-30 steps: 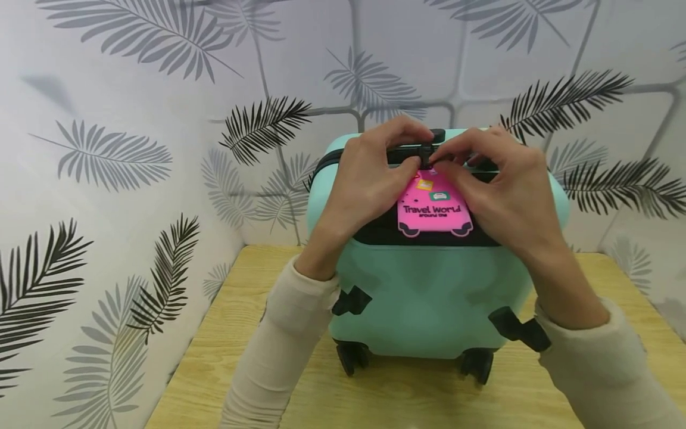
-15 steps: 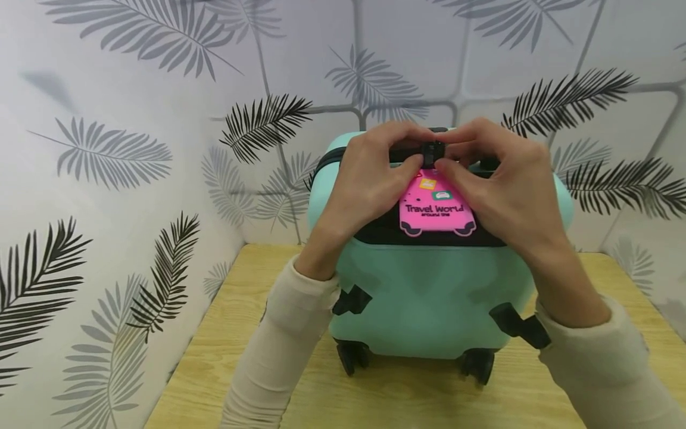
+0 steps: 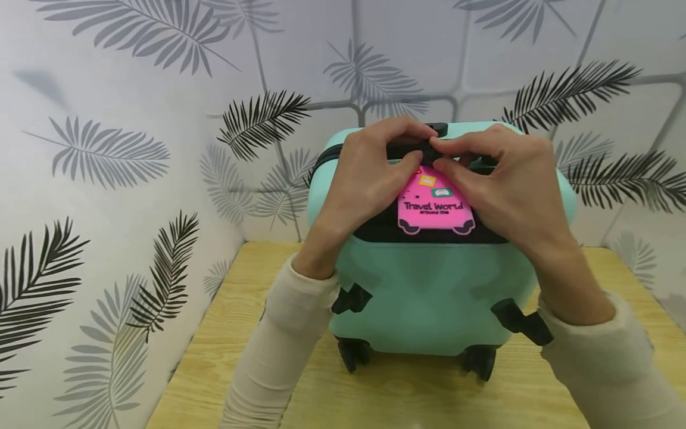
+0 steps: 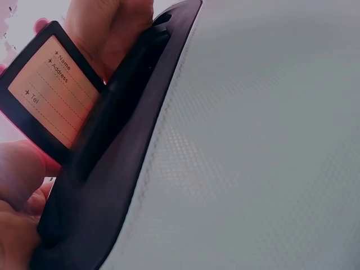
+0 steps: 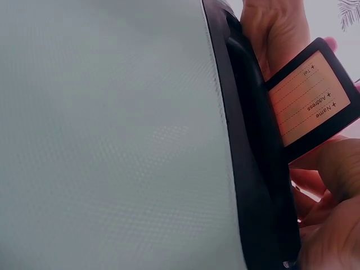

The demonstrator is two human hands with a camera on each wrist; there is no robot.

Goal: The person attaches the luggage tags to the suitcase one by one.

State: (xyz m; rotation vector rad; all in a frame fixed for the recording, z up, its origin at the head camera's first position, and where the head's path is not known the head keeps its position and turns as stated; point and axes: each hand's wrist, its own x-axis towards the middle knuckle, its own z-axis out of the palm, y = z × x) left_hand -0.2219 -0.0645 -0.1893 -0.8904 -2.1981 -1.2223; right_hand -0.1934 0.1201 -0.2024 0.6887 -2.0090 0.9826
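A pink luggage tag (image 3: 435,210) lettered "Travel World" hangs at the black top handle of a mint-green suitcase (image 3: 429,292). The tag's back, seen in the left wrist view, carries a card (image 4: 53,90) with Name, Address and Tel lines. My left hand (image 3: 370,170) pinches the tag's black strap (image 3: 429,156) from the left, thumb by the tag's upper corner. From the right, my right hand (image 3: 506,179) pinches the same strap between thumb and index finger. The fingertips nearly meet and hide most of the strap. In both wrist views the tag stands out from the handle (image 5: 256,107).
The suitcase stands on black wheels (image 3: 479,361) on a wood-grain table (image 3: 241,357). Behind and to the left are walls (image 3: 177,119) with a leaf pattern. Black mounts (image 3: 522,322) stick out from the sleeve cuffs.
The right fingers have shifted slightly at the strap. The black strap piece that showed upright between the fingertips half a second ago is now more covered. The tag stays at the handle.
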